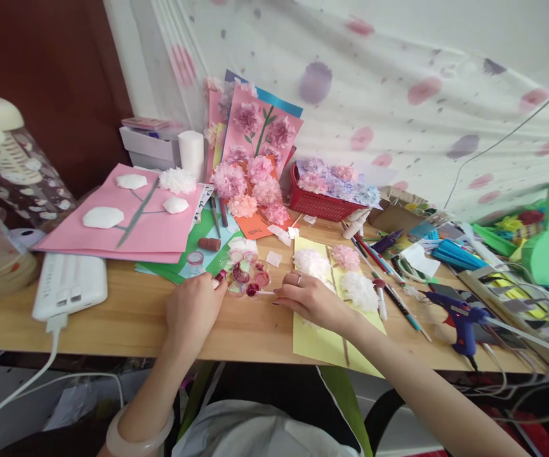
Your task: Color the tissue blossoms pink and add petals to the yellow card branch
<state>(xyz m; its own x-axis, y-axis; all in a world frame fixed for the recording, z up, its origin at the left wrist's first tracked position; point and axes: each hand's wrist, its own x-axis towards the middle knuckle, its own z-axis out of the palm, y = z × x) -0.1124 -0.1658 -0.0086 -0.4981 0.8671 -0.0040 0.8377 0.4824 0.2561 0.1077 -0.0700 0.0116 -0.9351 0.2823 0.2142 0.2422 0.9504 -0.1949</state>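
Note:
My left hand [195,306] is closed around a small dark-red tube [219,277], its end showing by the fingertips. In my right hand [311,299], which wears a ring, a thin white cotton swab [268,292] is pinched. Its tip reaches the dark-red paint in a clear flower-shaped palette [248,277] lying between my hands. Under my right hand is a yellow sheet [319,343] with white tissue flowers [360,291], a pink flower [345,257] and a brown stem. A brown cap-like cylinder [209,244] lies beyond my left hand.
Pink card [98,231] with white pads and a power bank [68,287] sit left. Behind are finished flower cards [267,120] and a red basket [324,202]. Pens, a blue glue gun [462,320] and cables crowd the right. The table's front edge is close.

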